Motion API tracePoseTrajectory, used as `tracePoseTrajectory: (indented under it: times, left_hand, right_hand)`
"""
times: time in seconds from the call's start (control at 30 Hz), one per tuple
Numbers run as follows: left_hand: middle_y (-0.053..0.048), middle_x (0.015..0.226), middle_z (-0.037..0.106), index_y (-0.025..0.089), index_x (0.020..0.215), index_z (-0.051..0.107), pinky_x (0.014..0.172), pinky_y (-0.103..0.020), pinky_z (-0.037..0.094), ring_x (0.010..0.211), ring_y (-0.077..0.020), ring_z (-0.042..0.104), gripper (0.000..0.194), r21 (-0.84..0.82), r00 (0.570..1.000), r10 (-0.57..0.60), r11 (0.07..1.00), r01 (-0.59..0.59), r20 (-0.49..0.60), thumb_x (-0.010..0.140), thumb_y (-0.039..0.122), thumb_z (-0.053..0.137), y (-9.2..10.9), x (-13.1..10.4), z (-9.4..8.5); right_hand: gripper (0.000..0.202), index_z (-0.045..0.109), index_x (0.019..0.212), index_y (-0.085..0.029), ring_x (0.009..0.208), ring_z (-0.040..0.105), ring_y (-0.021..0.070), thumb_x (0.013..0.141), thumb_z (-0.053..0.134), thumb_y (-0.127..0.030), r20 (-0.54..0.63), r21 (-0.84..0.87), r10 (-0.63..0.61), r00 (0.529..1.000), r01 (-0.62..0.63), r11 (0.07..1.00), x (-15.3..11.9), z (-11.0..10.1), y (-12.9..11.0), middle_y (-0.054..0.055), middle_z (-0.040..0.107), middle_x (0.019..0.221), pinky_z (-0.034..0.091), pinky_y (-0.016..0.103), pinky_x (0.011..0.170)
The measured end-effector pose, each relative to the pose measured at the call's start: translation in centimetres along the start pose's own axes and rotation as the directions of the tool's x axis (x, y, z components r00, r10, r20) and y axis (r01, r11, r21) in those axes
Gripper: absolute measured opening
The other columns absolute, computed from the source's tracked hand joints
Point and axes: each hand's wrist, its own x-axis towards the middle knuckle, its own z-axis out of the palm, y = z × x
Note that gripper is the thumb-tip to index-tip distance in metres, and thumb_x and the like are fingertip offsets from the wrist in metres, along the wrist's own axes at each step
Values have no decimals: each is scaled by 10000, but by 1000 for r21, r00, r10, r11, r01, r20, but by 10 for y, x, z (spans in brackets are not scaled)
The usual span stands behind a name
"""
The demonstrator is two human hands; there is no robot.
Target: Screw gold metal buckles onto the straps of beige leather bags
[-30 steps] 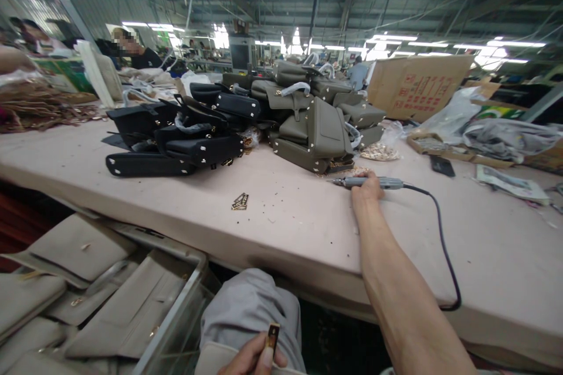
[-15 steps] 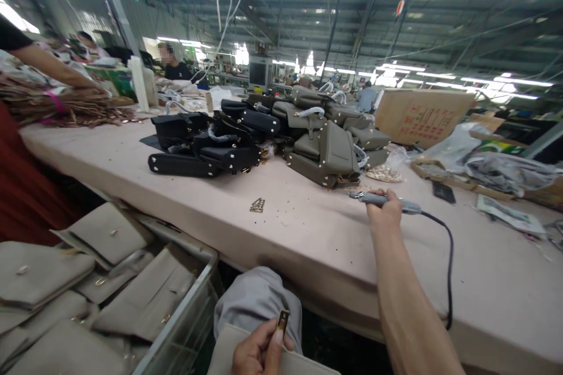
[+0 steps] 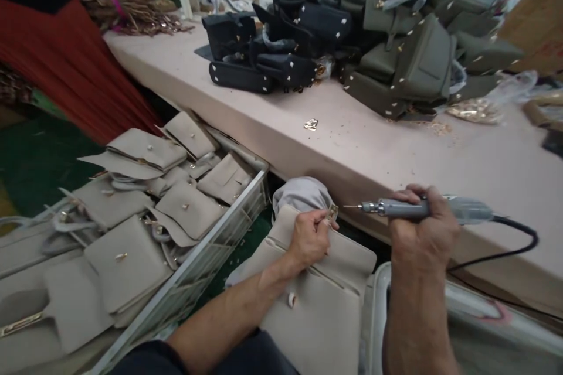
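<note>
My left hand (image 3: 310,238) pinches a small gold metal plate (image 3: 332,211) at the top edge of a beige handbag's flap. That beige handbag (image 3: 323,319) lies across my lap, with a white-wrapped clasp on its front. In my right hand (image 3: 424,231) is a grey electric screwdriver (image 3: 383,207), its thin bit pointing left toward the plate, a short gap away. A black cord (image 3: 523,240) runs from its rear end. More gold metal plates (image 3: 311,124) lie in a small heap on the table.
A plastic crate (image 3: 211,255) full of beige bags (image 3: 132,269) stands at my left. On the pinkish table (image 3: 272,129) are black bags (image 3: 240,73), olive bags (image 3: 422,67) and bagged hardware (image 3: 475,110). Another person's red garment (image 3: 83,70) is at far left.
The electric screwdriver has come off the tabletop toward my left hand, its bit now facing the gold plate. My view has tilted down, showing more of the handbag and crate.
</note>
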Motion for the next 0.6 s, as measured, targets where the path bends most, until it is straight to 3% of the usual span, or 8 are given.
tracePoseTrajectory:
  times: [0.07, 0.2, 0.6]
  left_hand:
    - [13, 465, 570, 73, 993, 733, 367, -172, 365, 345, -117, 534, 297, -14, 1000, -5, 1000, 5, 19, 959, 270, 514, 1, 0, -2]
    - [27, 435, 554, 66, 1032, 735, 367, -153, 368, 321, -99, 505, 318, -21, 998, -34, 999, 35, 48, 967, 274, 503, 2, 3, -6]
    - [24, 442, 572, 53, 1048, 731, 377, -147, 392, 321, -90, 502, 326, -27, 999, -27, 999, 28, 35, 960, 259, 494, 2, 3, -7]
  right_hand:
    - [177, 528, 847, -163, 620, 505, 48, 842, 701, -127, 38, 18, 18, 999, -19, 1000, -18, -4, 10, -15, 520, 852, 547, 176, 605]
    - [232, 525, 827, -187, 638, 512, 68, 768, 747, -157, 53, -27, -66, 996, 68, 997, -37, -5, 20, -14, 538, 860, 549, 196, 607]
    - [269, 539, 843, -199, 659, 526, 96, 719, 776, -168, 58, -145, -180, 982, 187, 972, -48, 0, 34, -10, 572, 843, 543, 231, 614]
